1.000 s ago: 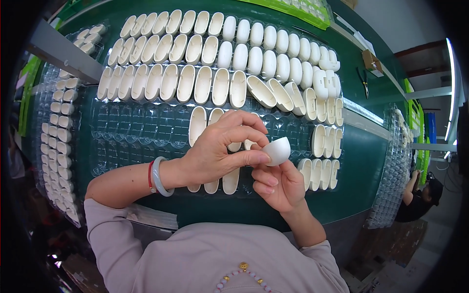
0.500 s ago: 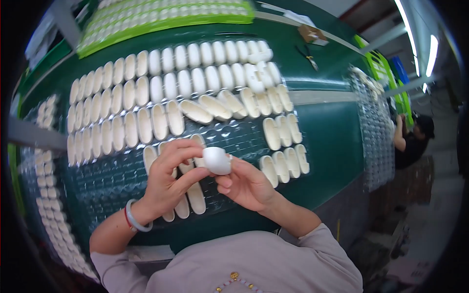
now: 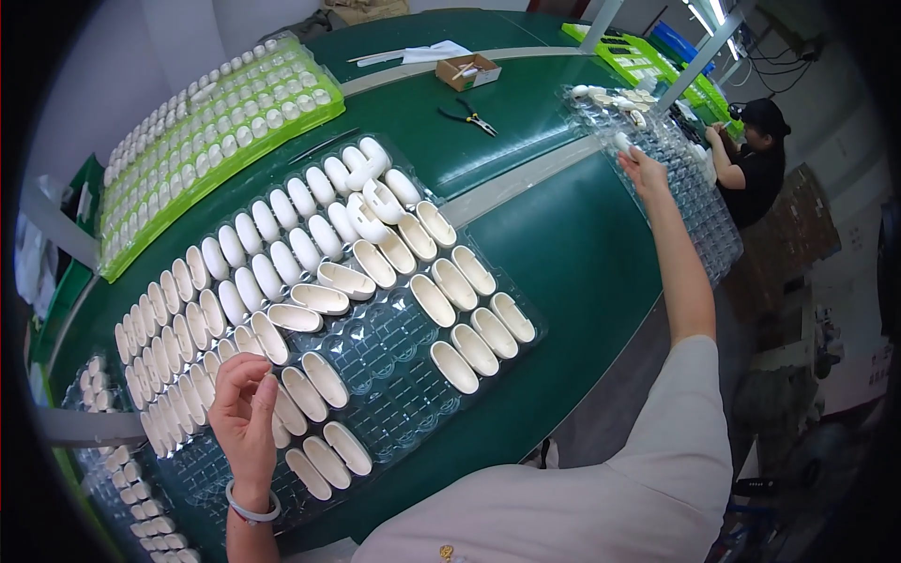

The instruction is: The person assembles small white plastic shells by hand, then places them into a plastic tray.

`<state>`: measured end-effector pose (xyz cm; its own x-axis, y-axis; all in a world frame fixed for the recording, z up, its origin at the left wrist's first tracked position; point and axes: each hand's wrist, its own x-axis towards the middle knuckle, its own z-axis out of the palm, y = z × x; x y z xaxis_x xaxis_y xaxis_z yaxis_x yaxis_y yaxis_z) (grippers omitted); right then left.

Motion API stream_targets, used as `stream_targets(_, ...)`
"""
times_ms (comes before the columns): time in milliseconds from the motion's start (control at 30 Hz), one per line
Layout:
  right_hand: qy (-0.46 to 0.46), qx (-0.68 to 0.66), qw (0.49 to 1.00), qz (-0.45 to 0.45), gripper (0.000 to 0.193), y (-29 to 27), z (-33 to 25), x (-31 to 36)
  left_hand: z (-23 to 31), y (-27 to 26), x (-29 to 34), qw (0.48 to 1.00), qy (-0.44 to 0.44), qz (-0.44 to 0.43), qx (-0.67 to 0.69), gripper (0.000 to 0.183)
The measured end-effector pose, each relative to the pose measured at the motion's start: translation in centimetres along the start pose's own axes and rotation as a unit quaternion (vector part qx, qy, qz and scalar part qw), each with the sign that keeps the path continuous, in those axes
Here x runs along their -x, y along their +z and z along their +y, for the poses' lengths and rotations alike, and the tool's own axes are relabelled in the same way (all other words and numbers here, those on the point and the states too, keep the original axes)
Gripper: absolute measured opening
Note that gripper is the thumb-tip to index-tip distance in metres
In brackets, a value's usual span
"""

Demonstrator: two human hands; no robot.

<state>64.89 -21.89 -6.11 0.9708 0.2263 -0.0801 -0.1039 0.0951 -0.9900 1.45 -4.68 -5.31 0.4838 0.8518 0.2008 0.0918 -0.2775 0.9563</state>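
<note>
My right hand (image 3: 644, 173) is stretched out to the far right, its fingertips closed on a small white rounded shell (image 3: 623, 143) above a clear plastic tray (image 3: 690, 192). Over the large clear tray (image 3: 394, 361), my left hand (image 3: 244, 408) has its fingers curled toward the thumb. Whatever lies between them, if anything, is too small to make out. Beside that hand lie oval cream shells (image 3: 324, 380), hollow side up. Smooth white shells (image 3: 282, 208) stand in rows farther back, and some white pieces with notches (image 3: 366, 218) rest on top at the right end.
A green rack (image 3: 221, 155) full of small white parts stands at the back left. Pliers (image 3: 469, 117) and a small cardboard box (image 3: 468, 71) lie on the green table. Loose white pieces (image 3: 619, 98) sit on the right tray. A co-worker (image 3: 755, 155) is beyond it.
The view has turned to the right. My hands, formerly together around a white shell, have separated; the right one has gone far right with a white shell, the left stays over the tray.
</note>
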Motion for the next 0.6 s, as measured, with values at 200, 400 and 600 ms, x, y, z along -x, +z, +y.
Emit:
stream_targets(200, -0.037, -0.042, 0.994, 0.091, 0.025, -1.7, 6.0, -13.7, 0.5, -2.4, 0.4, 0.991, -0.047, 0.071, -0.108, 0.016)
stream_targets(400, -0.043, -0.028, 0.998, -0.036, 0.017, -8.2, 6.7, -22.9, 3.1, -5.2, -0.8, 0.943, -0.113, 0.001, -0.314, 0.017)
stream_targets(600, -0.059, 0.093, 0.952, -0.286, 0.029, 5.2, 2.3, 3.1, 3.4, -6.2, -0.3, 0.896, -0.2, -0.076, -0.389, 0.026)
